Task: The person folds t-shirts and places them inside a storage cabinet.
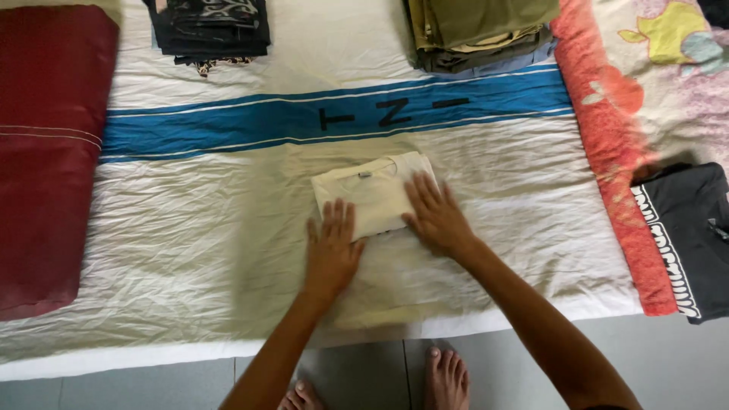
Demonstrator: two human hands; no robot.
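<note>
Both hands, left hand (332, 247) and right hand (434, 215), lie open and flat on the folded cream T-shirt (372, 193); pressing evenly outward should keep the edges square on the bed sheet (190, 220).

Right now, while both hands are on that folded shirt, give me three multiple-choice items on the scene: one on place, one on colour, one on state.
1. Where does the dark stack of folded clothes lie?
A. far edge, left of centre
B. on the floor
C. under the hands

2. What colour is the folded shirt under the hands?
A. red
B. cream
C. blue

3. How do the left hand and right hand rest?
A. clenched in fists
B. lifted clear of the shirt
C. flat, fingers spread, on the shirt

Answers: 1 A, it sits beyond the blue stripe at upper left. 2 B, pale cream against the sheet. 3 C, both palms press its near edge.
</note>
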